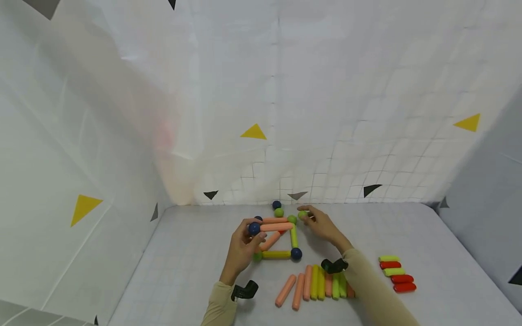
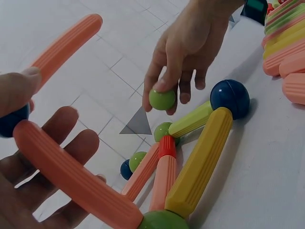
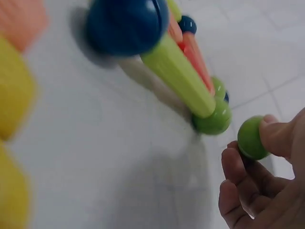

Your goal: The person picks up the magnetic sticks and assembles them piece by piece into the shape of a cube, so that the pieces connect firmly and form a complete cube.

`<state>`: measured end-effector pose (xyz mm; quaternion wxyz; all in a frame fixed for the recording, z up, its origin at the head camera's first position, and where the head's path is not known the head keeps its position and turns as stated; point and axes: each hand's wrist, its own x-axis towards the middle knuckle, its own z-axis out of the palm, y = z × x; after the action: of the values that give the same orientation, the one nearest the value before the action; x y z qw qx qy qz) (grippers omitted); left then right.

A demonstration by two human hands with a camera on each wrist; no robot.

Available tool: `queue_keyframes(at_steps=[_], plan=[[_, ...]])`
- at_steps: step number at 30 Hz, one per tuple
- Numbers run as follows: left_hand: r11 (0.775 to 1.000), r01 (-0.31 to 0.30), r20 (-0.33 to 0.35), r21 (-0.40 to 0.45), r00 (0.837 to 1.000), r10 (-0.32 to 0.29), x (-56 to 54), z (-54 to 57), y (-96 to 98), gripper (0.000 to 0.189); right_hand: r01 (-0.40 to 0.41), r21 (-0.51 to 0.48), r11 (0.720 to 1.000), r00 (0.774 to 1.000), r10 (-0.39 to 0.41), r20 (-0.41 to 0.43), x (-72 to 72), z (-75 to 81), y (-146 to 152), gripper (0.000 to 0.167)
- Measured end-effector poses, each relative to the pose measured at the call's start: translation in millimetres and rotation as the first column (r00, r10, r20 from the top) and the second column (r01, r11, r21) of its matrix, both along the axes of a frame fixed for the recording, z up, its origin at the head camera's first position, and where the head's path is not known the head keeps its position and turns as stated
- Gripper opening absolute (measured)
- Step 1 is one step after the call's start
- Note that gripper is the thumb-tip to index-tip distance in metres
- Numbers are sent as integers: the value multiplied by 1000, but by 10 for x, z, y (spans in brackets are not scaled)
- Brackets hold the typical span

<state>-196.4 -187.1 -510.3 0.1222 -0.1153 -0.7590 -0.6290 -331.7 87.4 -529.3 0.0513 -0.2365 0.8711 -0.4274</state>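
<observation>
- Thumb and fingers of the right hand (image 1: 322, 226) pinch a green ball (image 2: 162, 99), just beside the frame (image 2: 202, 162) of sticks and balls but apart from it.
- The left hand (image 1: 239, 249) holds a blue ball (image 1: 254, 228), joined with a salmon stick (image 1: 277, 227).
- Loose sticks (image 1: 321, 283) lie in a row beside the right sleeve (image 1: 373, 285).

Solid colour is displayed by the glossy dark-blue balls (image 1: 296, 254) and the glossy green balls (image 2: 162, 99). Lengthwise grooves are borne by the long salmon-pink rods (image 2: 76, 174), the long yellow rods (image 2: 202, 164) and the long lime-green rods (image 2: 190, 120). Red and lime are displayed by the short rounded rods (image 1: 405, 287). The white, dark-gridded sheet backdrop (image 1: 228, 68) is marked with yellow triangles (image 1: 254, 131) and black triangles (image 1: 371, 190); beige is shown by the cloth sleeves (image 1: 373, 285).
</observation>
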Motion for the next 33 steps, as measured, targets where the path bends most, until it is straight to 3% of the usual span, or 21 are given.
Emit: queue_keyframes(at_steps=[8,15,20,26,33], plan=[[1000,-5,13,8,1000,5,5,-22,-6,30,-103,-64,993,992,97,-85,390,288,31,35],[997,59,-7,42,998,-58,-22,-40,-9,33,-151,-123,981,982,134,-135,657,450,-2,35],[997,64,-18,40,998,-63,-30,-24,-17,34,-148,-144,978,980,126,-154,739,477,-11,35],[1000,16,-9,13,1000,-15,-11,-8,-21,35,-120,-160,980,976,87,-201,767,496,3,35],[999,28,23,34,999,-28,-3,8,-15,33,-103,-172,980,977,67,-203,805,550,4,39]])
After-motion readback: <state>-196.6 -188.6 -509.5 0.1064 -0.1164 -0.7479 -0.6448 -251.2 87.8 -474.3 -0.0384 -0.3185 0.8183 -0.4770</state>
